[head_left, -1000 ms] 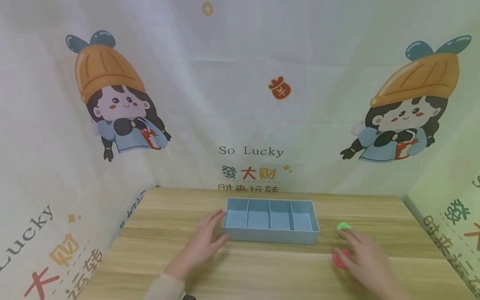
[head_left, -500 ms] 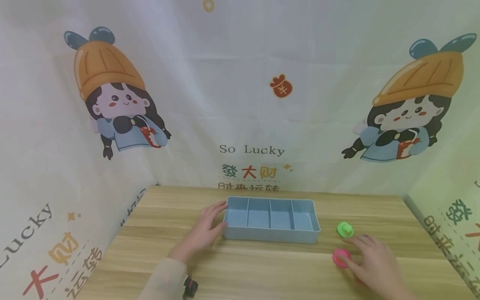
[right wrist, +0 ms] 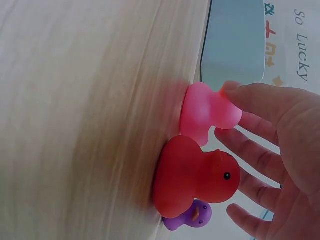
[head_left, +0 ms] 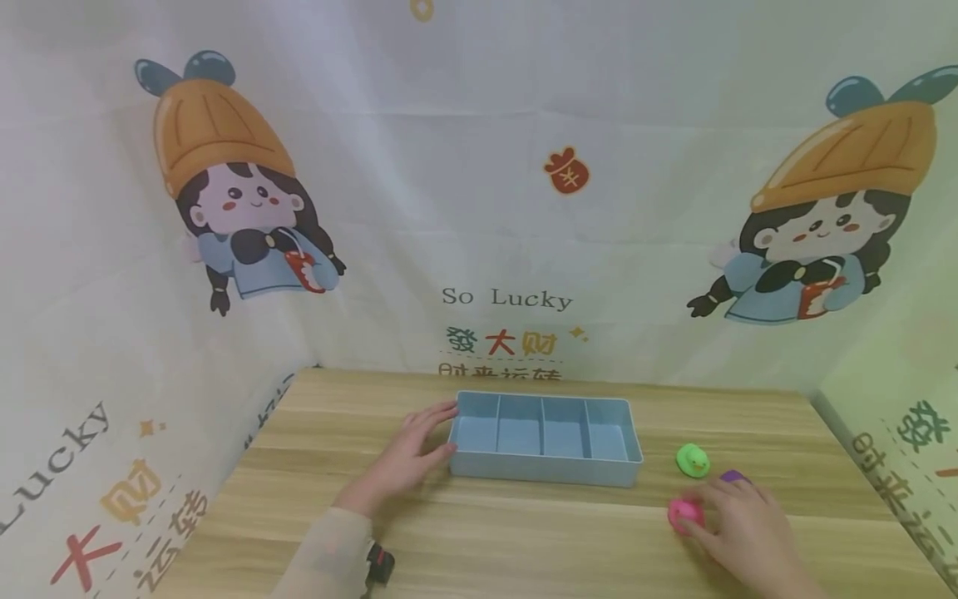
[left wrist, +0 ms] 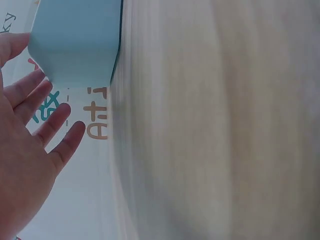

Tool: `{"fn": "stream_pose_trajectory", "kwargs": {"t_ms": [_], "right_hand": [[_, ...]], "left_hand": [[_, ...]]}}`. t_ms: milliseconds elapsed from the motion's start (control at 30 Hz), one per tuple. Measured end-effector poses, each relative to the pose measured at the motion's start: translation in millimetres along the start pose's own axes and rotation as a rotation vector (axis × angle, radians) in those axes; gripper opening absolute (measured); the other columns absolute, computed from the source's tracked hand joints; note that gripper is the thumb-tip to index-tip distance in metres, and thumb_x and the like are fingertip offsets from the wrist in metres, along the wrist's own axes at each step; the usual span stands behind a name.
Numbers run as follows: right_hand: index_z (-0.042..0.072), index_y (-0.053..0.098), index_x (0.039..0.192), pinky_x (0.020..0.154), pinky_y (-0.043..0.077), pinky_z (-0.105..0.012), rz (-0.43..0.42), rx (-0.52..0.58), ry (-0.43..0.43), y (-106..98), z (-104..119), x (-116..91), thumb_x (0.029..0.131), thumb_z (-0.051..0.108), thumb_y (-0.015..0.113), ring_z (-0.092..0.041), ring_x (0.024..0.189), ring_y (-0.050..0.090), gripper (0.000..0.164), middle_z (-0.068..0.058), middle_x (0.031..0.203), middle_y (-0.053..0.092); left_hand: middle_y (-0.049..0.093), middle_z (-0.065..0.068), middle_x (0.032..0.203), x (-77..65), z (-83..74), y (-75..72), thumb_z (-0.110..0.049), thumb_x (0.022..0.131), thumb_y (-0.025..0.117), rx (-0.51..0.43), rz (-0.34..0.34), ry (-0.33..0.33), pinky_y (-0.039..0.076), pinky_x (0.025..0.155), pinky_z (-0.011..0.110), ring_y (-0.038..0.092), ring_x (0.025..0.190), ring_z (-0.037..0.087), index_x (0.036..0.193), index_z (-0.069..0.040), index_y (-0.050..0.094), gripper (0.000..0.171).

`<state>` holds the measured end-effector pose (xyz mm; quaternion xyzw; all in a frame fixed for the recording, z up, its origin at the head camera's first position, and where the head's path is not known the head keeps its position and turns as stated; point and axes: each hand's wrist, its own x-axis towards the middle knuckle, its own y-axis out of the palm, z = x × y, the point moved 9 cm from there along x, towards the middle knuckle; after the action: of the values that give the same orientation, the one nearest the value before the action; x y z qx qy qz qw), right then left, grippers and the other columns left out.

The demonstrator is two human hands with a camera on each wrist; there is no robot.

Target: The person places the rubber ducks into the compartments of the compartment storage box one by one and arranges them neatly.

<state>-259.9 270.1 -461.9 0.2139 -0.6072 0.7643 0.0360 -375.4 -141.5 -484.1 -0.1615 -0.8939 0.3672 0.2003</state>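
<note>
A pale blue tray with compartments stands on the table. My left hand is at its left end, fingers fairly straight, thumb and fingertips touching the end in the left wrist view. On the right, my right hand pinches a pink rubber duck between thumb and fingers; the duck sits on the table. A red rubber duck and a purple rubber duck stand beside it in the right wrist view. The hand hides the red one from the head view. A green rubber duck sits just behind.
The wood-grain table is enclosed by a printed cloth backdrop at the back and both sides. A black strap device sits at my left wrist.
My right hand has drawn back from the green duck and now closes on the pink duck, which has turned. More of the purple duck shows. The left hand stays at the tray.
</note>
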Motion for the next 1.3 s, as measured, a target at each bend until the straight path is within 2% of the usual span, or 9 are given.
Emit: {"fn": "stream_pose_trajectory", "kwargs": {"t_ms": [233,500,700,967,1067,1167,1200,1300], "right_hand": [[0.020,0.078,0.099,0.092,0.049,-0.066,-0.005,-0.004,0.011,2,0,-3,0.075,0.040,0.090,-0.031,0.102,0.068,0.034,-0.002,0.102,0.078],[0.020,0.078,0.099,0.090,0.049,-0.067,-0.029,0.004,0.025,2,-2,-3,0.075,0.038,0.091,-0.033,0.103,0.068,0.033,-0.004,0.103,0.078],[0.016,0.078,0.101,0.083,0.053,-0.062,-0.069,0.014,0.022,-5,-1,-1,0.073,0.034,0.092,-0.032,0.096,0.068,0.035,-0.004,0.100,0.078],[0.010,0.076,0.106,0.085,0.049,-0.068,-0.091,0.039,0.061,-20,1,8,0.073,0.026,0.092,-0.043,0.102,0.067,0.040,-0.016,0.107,0.077],[0.012,0.076,0.105,0.082,0.049,-0.064,-0.125,0.039,0.049,-26,3,13,0.073,0.023,0.092,-0.035,0.091,0.065,0.038,-0.007,0.089,0.075],[0.014,0.076,0.105,0.080,0.048,-0.061,-0.172,0.040,0.025,-33,8,19,0.072,0.020,0.092,-0.031,0.087,0.062,0.037,-0.004,0.086,0.073],[0.014,0.077,0.105,0.081,0.048,-0.061,-0.184,0.042,0.019,-35,9,21,0.072,0.020,0.092,-0.032,0.087,0.062,0.037,-0.004,0.086,0.073],[0.013,0.076,0.109,0.088,0.047,-0.065,-0.179,0.049,0.020,-38,15,29,0.074,0.021,0.091,-0.039,0.100,0.064,0.039,-0.013,0.105,0.077]], "left_hand": [[0.037,0.008,0.167,1.2,2.5,0.7,-0.028,0.101,0.066,0.000,0.016,-0.023,0.028,0.125,0.060,0.031,0.153,0.034,0.156,-0.010,0.045,0.061],[0.037,0.006,0.167,-0.3,2.2,-1.1,-0.029,0.101,0.066,0.005,0.018,-0.018,0.029,0.124,0.061,0.032,0.152,0.034,0.155,-0.011,0.046,0.061],[0.037,0.009,0.167,0.9,1.9,-1.2,-0.030,0.101,0.066,0.025,0.028,-0.011,0.030,0.123,0.061,0.032,0.151,0.036,0.155,-0.010,0.046,0.061],[0.037,0.008,0.167,2.1,-0.4,0.9,-0.030,0.101,0.066,0.054,0.028,0.002,0.030,0.123,0.061,0.033,0.150,0.037,0.155,-0.008,0.046,0.061],[0.038,0.008,0.167,1.0,0.1,0.8,-0.030,0.101,0.066,0.039,0.032,-0.014,0.031,0.122,0.062,0.033,0.150,0.037,0.154,-0.008,0.047,0.061],[0.036,0.006,0.168,0.6,2.1,0.5,-0.030,0.101,0.066,0.041,0.042,-0.036,0.031,0.123,0.061,0.032,0.150,0.034,0.155,-0.010,0.046,0.061],[0.036,0.005,0.168,0.6,2.1,0.0,-0.029,0.101,0.067,0.040,0.045,-0.038,0.031,0.122,0.061,0.032,0.150,0.034,0.155,-0.010,0.046,0.061],[0.036,0.005,0.168,1.3,1.6,-1.6,-0.029,0.101,0.067,0.057,0.050,-0.034,0.031,0.122,0.061,0.032,0.150,0.034,0.155,-0.011,0.046,0.061]]}}
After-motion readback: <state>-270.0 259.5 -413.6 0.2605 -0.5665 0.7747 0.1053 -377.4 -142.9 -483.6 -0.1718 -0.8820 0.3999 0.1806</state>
